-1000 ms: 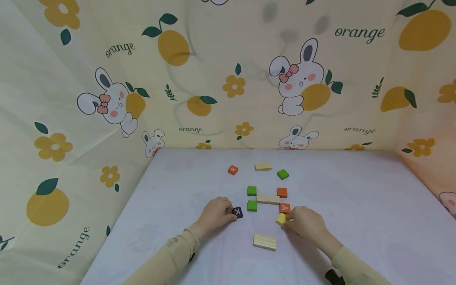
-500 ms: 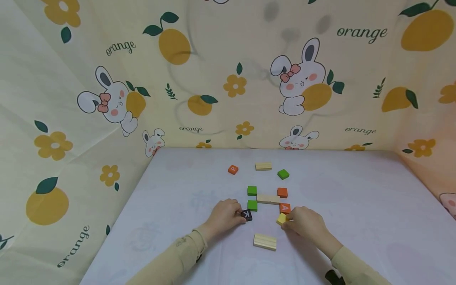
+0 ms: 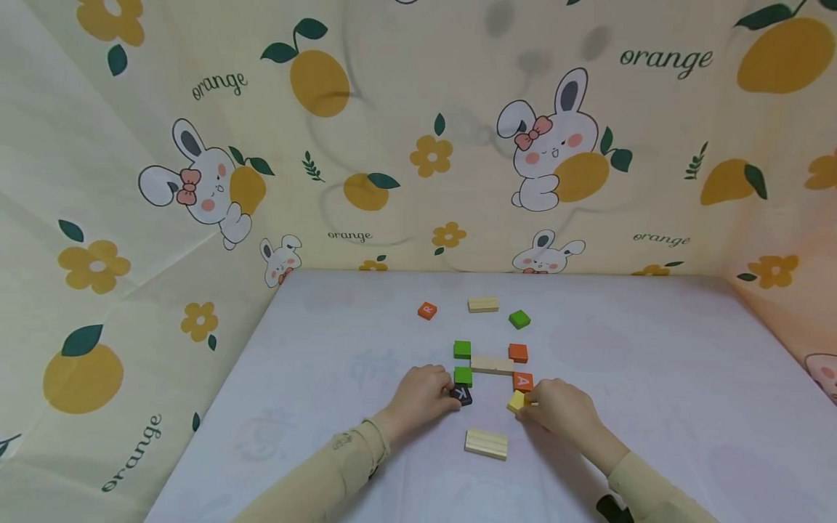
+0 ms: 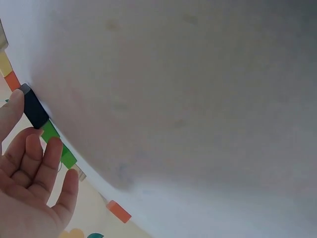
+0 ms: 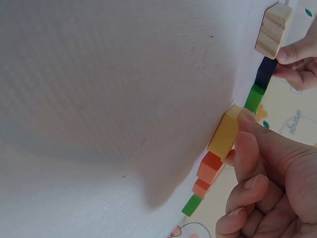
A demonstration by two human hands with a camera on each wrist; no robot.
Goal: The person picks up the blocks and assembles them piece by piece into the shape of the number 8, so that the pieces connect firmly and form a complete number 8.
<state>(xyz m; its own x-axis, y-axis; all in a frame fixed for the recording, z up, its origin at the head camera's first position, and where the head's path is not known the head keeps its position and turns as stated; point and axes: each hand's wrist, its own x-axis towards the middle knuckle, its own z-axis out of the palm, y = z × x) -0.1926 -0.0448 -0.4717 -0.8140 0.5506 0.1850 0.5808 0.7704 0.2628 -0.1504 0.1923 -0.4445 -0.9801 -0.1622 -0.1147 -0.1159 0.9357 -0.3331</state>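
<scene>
My left hand [image 3: 421,396] pinches a black block [image 3: 461,394] marked with a white K, its thumb and finger on either side of it in the left wrist view. That block sits right at the near side of a green block [image 3: 463,376]. With thumb and finger my right hand [image 3: 564,408] pinches a yellow block [image 3: 516,402], just in front of an orange block [image 3: 523,382] lettered A. A thin wooden plank [image 3: 492,365] lies between the green and orange pairs, whose far members are a green block [image 3: 462,349] and an orange block [image 3: 518,353].
Nearer the front lies a wooden block [image 3: 486,444] with grooved lines. Farther back are an orange R block [image 3: 428,311], another wooden block [image 3: 483,305] and a turned green block [image 3: 519,319]. A patterned cloth [image 3: 392,145] rises behind the white table [image 3: 327,327].
My left hand has moved right with the black block, from apart at the left to right against the near green block. My right hand and the yellow block stay in place.
</scene>
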